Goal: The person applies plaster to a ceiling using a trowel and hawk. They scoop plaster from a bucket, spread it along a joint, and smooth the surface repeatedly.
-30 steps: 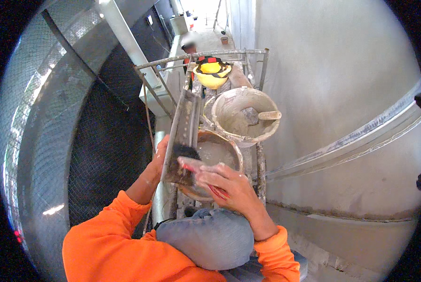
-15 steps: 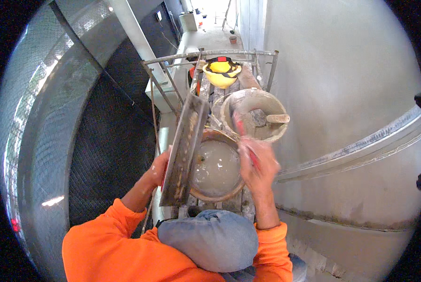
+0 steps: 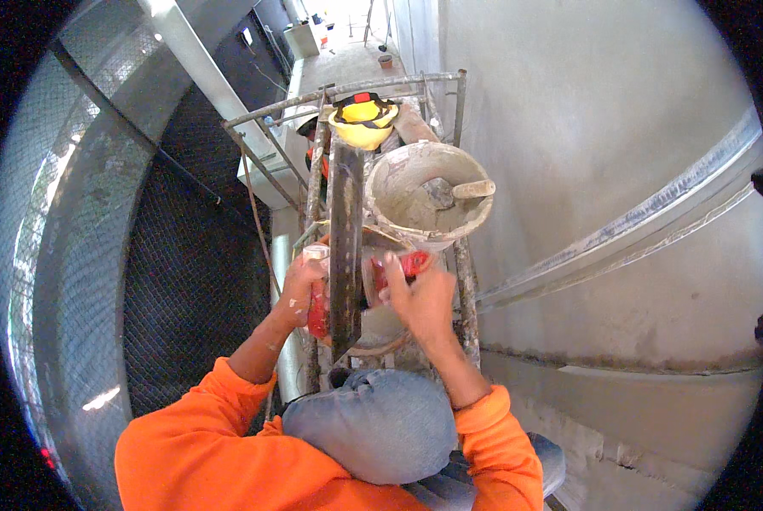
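Observation:
My left hand (image 3: 298, 289) is closed round the red-and-white handle of a long steel plastering trowel (image 3: 345, 247). Its blade is turned edge-up, dark and smeared. Just right of it, my right hand (image 3: 422, 300) grips a red-handled tool (image 3: 412, 263); its working end is close to the blade and too unclear to name. Below both hands sits a round tub (image 3: 380, 339) of cloudy water, partly hidden by them. Beyond my right hand stands a mortar-coated bucket (image 3: 390, 170) with grey mortar inside and a wooden-handled tool (image 3: 473, 189) resting in it.
A yellow hard hat (image 3: 362, 134) lies at the far end of the plank platform, before a metal rail (image 3: 356, 87). A plastered wall (image 3: 586, 153) runs along the right. Dark netting (image 3: 202, 230) hangs at the left. My bent knee (image 3: 373, 426) is close in front.
The trowel has turned more upright and shows its blade more edge-on. My right hand has brought the red-handled tool down and left to the blade. The view has shifted slightly.

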A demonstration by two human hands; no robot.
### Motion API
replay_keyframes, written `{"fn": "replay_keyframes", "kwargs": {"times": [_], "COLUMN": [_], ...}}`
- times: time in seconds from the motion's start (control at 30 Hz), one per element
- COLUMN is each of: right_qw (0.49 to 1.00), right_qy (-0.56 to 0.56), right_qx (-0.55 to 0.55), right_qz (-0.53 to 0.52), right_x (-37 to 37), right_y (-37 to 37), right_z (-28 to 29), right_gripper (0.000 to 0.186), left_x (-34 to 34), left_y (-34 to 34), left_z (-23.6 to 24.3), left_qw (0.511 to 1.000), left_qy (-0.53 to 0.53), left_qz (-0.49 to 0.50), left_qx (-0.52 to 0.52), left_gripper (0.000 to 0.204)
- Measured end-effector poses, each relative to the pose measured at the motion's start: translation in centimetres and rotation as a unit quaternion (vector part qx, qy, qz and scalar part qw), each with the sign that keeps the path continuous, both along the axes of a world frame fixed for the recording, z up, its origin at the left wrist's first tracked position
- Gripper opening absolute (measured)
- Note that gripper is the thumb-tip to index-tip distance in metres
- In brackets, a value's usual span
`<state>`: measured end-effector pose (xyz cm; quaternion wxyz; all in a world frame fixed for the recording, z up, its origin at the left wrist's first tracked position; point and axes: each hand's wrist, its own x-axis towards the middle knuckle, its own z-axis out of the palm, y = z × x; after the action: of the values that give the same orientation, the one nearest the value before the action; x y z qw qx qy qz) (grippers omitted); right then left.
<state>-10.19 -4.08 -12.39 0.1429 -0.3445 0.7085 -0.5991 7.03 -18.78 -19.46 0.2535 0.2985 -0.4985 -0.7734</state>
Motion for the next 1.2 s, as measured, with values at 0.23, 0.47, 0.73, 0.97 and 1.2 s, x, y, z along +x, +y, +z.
{"fn": "replay_keyframes", "kwargs": {"times": [0.23,0.47,0.73,0.97,1.2], "right_qw": [0.984,0.995,0.998,0.999,0.998], "right_qy": [-0.005,-0.082,-0.013,0.033,-0.028], "right_qx": [-0.156,0.048,-0.01,0.031,-0.026], "right_qz": [-0.084,0.006,-0.061,-0.017,-0.047], "right_x": [-2.7,1.7,-1.2,1.9,0.1], "right_y": [-0.6,2.6,4.8,2.9,4.6], "right_z": [3.2,-2.8,0.4,-4.2,-2.9], "right_gripper": [0.034,0.026,0.028,0.015,0.011], "left_x": [-1.2,-3.2,-4.4,-2.6,9.3], "left_y": [0.9,0.2,-1.0,-6.3,-19.3], "left_z": [0.6,1.0,2.5,5.4,1.1], "left_qw": [0.988,0.991,0.952,0.889,0.853], "left_qy": [-0.103,0.017,0.179,0.15,-0.02], "left_qz": [0.074,0.074,0.205,0.354,0.506], "left_qx": [-0.09,-0.109,-0.142,-0.25,-0.126], "left_gripper": [0.028,0.027,0.029,0.017,0.021]}}
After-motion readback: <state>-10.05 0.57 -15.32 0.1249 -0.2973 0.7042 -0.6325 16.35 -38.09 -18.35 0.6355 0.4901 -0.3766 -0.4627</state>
